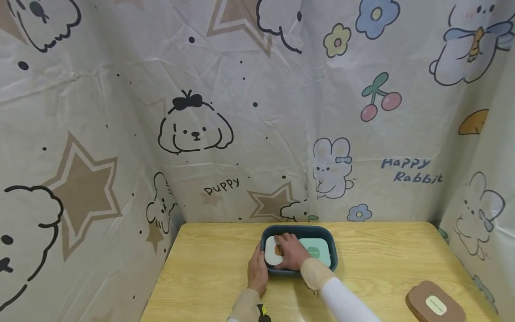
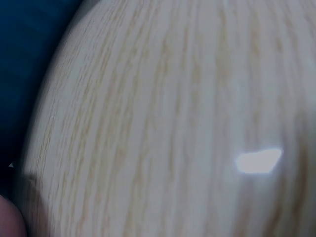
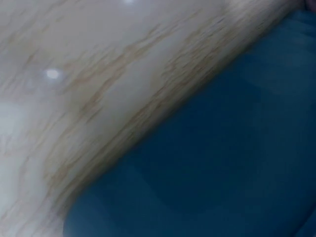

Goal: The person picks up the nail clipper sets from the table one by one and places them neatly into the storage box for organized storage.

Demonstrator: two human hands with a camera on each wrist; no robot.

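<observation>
A dark blue rectangular bin (image 1: 334, 261) stands on the table with two lidded boxes side by side in it. The left one, a white-lidded box (image 1: 272, 252) with an orange-brown label, is gripped from above by my right hand (image 1: 295, 252), fingers at its far edge and thumb toward the near edge. Beside it sits a mint-green-lidded box (image 1: 322, 248). My left hand (image 1: 257, 270) rests along the bin's left outer wall, fingers extended. Both wrist views show the bin's blue wall (image 3: 207, 158) close up; the hands are mostly hidden there.
A brown-lidded box (image 1: 422, 296) with a pale label lies at the table's right front. The wood-grain table (image 1: 209, 255) ends against printed curtains (image 1: 241, 134) at the back and both sides.
</observation>
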